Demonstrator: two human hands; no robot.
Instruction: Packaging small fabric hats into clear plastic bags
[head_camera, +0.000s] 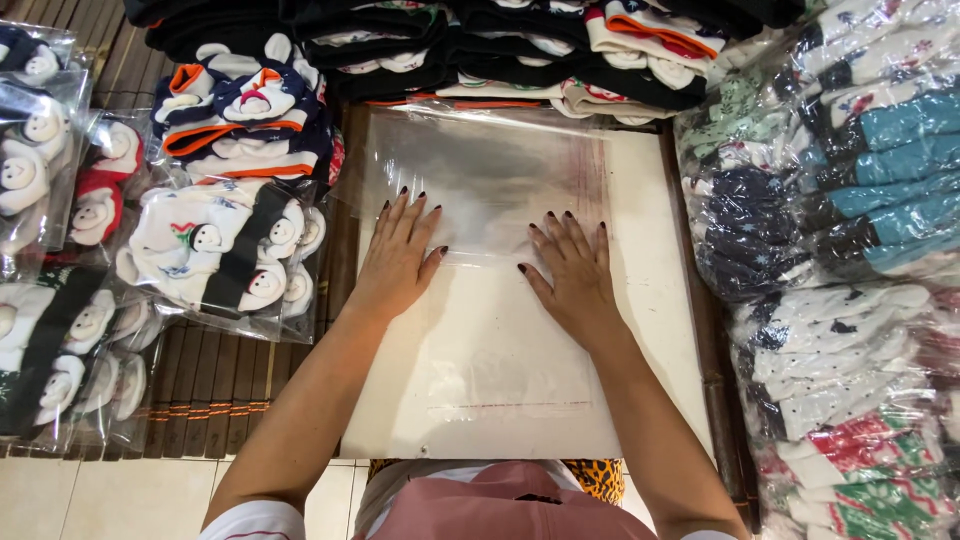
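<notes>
**Two hands flatten a clear bag on the white board**

Both palms lie on one clear plastic bag (480, 200), which is spread over a white board (650, 300) on the desk. The left hand (398, 255) and right hand (572, 270) are open, fingers spread and pressed flat, gripping nothing; they sit side by side on the bag's middle, apart from each other. The step looks like smoothing the bag flat, and the next move would seem to call for lifting an edge to open it. Beyond the fingertips, folded dark socks (520, 50) are stacked in rows. Left of the left hand lie bagged socks with snowman faces (225, 250) on a slatted mat (215, 380). Right of the right hand, more bagged socks (850, 200) are heaped, well apart from it.
</notes>
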